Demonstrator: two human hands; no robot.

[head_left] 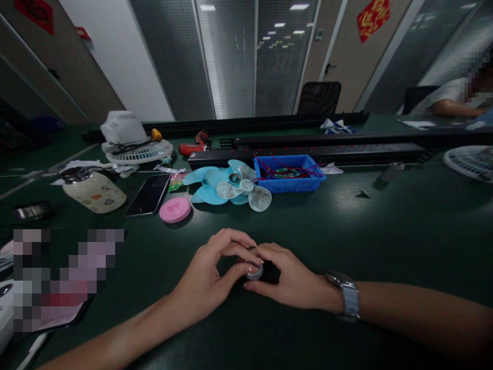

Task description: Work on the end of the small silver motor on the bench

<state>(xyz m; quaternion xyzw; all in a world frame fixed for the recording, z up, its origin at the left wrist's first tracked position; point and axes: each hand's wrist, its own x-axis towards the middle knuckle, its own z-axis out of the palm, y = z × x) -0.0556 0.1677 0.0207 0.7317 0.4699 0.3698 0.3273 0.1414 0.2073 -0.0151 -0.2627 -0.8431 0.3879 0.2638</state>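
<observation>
Both of my hands meet over the dark green table in front of me, around a small round grey piece point(254, 272). Fingers cover much of it, so I cannot tell its exact kind. My left hand point(219, 262) reaches in from the left, with its thumb and fingertips closed on the top of the piece. From the other side, my right hand point(285, 275), with a watch point(348, 295) on its wrist, grips the piece between thumb and fingers. Beyond the hands lie blue and clear fan blades point(231, 185), partly stacked.
A blue bin point(288, 185) holds wires and circuit boards. Left of the blades are a pink round lid point(175, 210), a phone point(148, 195), a patterned bottle point(94, 191) and a white fan point(136, 151). A red power drill point(194, 146) lies behind. Another person sits far right.
</observation>
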